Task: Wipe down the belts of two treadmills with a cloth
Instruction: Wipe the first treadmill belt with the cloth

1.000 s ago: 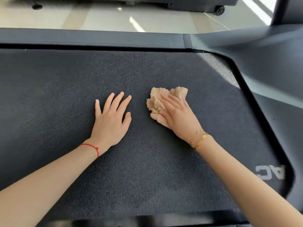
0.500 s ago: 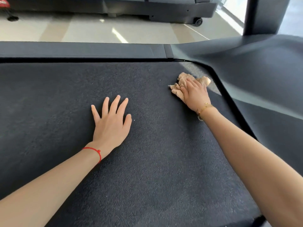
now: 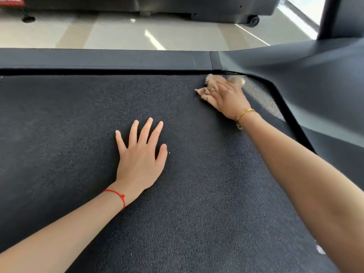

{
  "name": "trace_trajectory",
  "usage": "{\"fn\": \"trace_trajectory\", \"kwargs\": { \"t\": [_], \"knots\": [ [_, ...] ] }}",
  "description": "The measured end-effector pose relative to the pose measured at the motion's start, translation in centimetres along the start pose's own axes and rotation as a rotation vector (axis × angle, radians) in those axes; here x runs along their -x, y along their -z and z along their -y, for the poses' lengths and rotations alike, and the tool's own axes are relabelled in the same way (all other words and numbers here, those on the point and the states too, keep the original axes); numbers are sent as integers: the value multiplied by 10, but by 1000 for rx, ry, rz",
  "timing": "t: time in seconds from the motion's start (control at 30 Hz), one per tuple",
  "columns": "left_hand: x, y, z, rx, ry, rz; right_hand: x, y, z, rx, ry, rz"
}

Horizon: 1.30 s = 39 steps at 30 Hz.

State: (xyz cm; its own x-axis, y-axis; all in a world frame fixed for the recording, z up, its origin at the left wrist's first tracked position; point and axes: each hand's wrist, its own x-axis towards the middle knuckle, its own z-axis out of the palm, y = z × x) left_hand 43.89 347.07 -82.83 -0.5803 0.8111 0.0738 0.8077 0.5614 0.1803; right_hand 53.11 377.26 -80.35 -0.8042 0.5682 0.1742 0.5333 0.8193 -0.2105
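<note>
Two bare hands lie on the treadmill belt (image 3: 197,203): the left hand (image 3: 140,158) flat, fingers spread; the right hand (image 3: 229,97), at one o'clock from it by the belt's far corner, presses straight fingers onto a bunched beige cloth (image 3: 206,91). Soft and light, the cloth likely handles best under a flat palm.

A crumpled tan cloth (image 3: 208,89) lies on the dark textured belt (image 3: 197,194), at its far right corner.

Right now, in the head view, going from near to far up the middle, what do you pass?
left hand flat on the belt → cloth under the right hand at the belt's far corner → dark side rail → pale floor → second treadmill
</note>
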Motion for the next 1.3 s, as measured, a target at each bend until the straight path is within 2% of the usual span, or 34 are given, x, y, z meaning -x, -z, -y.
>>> {"fn": "trace_trajectory", "kwargs": {
  "t": [0.1,0.2,0.3,0.43,0.5,0.6,0.7,0.77,0.83,0.9,0.97,1.17,1.23,1.3],
  "knots": [
    [0,-1,-1,-4,-2,0,0,7,-30,32,-223,3],
    [0,-1,-1,0,3,0,3,5,-37,52,-304,-3],
    [0,0,-2,-9,1,-8,27,9,-21,58,-210,-29],
    [0,-1,-2,-1,2,-9,87,12,11,37,101,-130],
    [0,-2,-2,7,2,-13,117,4,18,25,181,-131],
    [1,-3,0,27,-4,-14,139,12,4,5,165,-65],
    [1,-2,0,47,-6,-22,131,28,-31,35,-14,-82],
    [1,-2,0,58,2,-21,131,33,-31,36,-132,-46],
    [0,-2,-1,60,4,-24,145,31,-10,13,-85,-107],
    [0,-2,-2,64,5,-30,172,34,23,-31,98,-187],
    [0,-2,-2,72,13,-40,202,34,55,-75,230,-198],
    [7,0,-5,95,2,-73,284,20,95,-72,264,45],
    [12,2,-3,100,-5,-64,280,31,92,-61,239,-16],
    [20,3,1,103,-19,-50,272,39,88,-25,173,-151]
  ]
}}
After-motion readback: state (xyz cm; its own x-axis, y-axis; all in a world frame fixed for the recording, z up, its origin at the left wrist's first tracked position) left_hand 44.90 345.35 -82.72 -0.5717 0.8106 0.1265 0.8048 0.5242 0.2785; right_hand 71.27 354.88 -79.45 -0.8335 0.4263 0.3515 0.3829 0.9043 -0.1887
